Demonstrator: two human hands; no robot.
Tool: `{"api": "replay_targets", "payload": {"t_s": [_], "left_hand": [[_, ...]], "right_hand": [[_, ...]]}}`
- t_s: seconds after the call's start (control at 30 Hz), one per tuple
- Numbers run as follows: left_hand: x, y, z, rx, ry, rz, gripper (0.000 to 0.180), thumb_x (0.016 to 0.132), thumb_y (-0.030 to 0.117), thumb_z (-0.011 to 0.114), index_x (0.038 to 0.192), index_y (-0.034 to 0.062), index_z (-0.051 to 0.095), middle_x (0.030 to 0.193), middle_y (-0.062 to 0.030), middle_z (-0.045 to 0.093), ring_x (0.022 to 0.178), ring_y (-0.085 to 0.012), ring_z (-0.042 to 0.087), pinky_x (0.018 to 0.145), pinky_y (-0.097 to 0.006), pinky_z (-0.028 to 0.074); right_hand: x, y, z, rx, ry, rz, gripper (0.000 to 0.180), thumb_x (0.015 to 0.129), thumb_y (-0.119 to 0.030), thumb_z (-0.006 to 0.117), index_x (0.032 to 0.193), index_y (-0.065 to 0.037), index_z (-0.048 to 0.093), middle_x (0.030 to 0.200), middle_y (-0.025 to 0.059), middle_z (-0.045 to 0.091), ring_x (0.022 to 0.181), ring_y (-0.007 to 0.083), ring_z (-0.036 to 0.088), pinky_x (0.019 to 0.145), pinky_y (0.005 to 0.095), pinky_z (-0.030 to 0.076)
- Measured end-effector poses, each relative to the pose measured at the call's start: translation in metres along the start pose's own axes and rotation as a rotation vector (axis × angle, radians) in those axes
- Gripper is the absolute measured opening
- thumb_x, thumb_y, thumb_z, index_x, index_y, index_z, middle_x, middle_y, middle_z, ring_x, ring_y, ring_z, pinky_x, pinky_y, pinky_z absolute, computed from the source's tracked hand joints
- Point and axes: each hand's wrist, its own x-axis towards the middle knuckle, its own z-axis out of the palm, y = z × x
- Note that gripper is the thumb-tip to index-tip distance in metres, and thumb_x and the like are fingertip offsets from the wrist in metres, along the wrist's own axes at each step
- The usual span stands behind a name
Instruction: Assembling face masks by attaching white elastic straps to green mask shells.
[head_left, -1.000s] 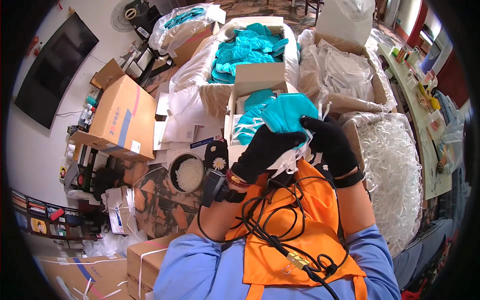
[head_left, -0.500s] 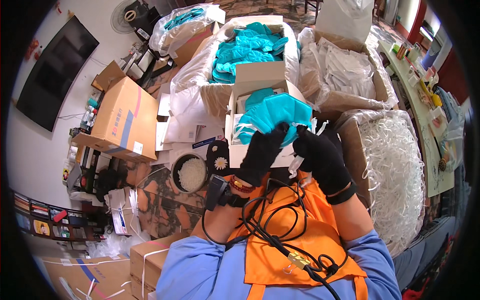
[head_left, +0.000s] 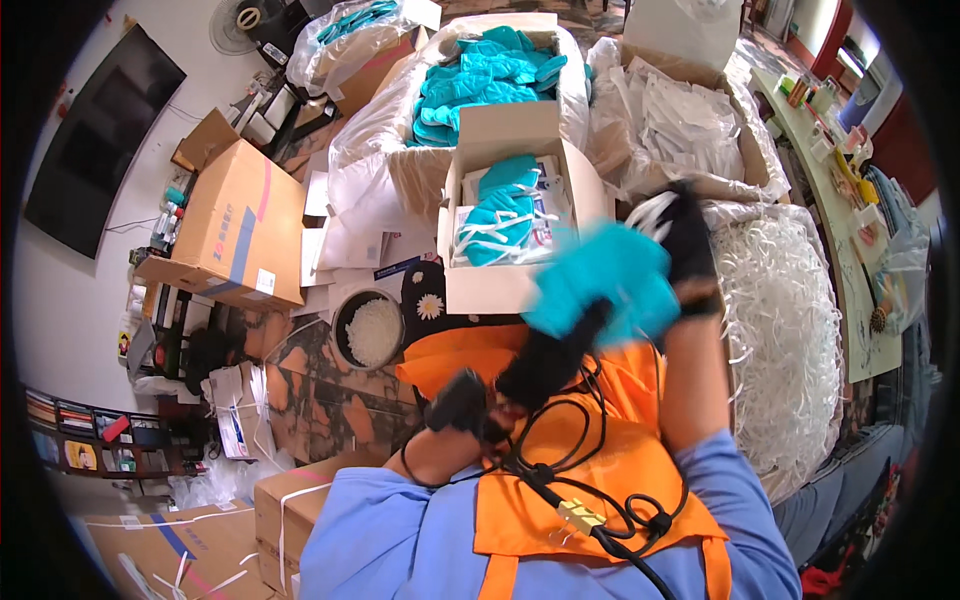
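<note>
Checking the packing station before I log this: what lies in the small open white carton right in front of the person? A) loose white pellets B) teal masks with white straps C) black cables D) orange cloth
B: the small open white carton holds teal masks with white straps, like the blurred teal piece in the gloved hands.

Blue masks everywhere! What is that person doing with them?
A person in black gloves holds a bunch of teal masks between both hands, the left hand below and the right hand above. The bunch is blurred, so it is moving. Just behind it an open white box already has masks in it, and a bigger box of teal masks sits further back. White strips are heaped at the right.
</note>
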Motion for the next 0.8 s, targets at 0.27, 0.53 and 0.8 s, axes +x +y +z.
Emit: {"api": "replay_targets", "payload": {"t_s": [0.27,0.53,0.8], "left_hand": [[0.046,-0.003,-0.039,0.168,0.013,0.030,0.018,0.091,0.033,0.061,0.095,0.0154,0.063,0.069,0.0021,0.051,0.059,-0.0068,0.046,0.053,-0.022,0.035],[0.250,0.084,-0.109,0.075,-0.006,-0.340,0.031,0.092,0.043,0.054,0.092,0.0133,0.062,0.058,0.0018,0.045,0.049,-0.0111,0.040,0.046,-0.025,0.036],[0.293,0.034,-0.088,-0.354,-0.401,-0.355,0.050,0.092,0.047,0.055,0.122,0.0060,0.056,0.118,-0.0126,0.062,0.106,-0.0222,0.060,0.091,-0.037,0.047]], "right_hand": [[0.018,-0.037,-0.129,0.555,0.130,0.359,0.042,0.091,-0.008,0.053,0.132,-0.004,0.045,0.110,0.0041,0.060,0.093,0.0196,0.060,0.075,0.0295,0.051],[-0.040,-0.131,0.003,0.543,-0.285,0.778,0.064,0.076,-0.004,0.064,0.135,-0.007,0.039,0.103,0.0053,0.059,0.072,0.0099,0.059,0.057,0.0200,0.047],[0.003,-0.155,0.010,0.442,-0.187,0.847,0.031,0.095,-0.035,0.054,0.102,-0.007,0.065,0.080,-0.0035,0.055,0.062,0.0047,0.052,0.053,0.0193,0.038]]}}
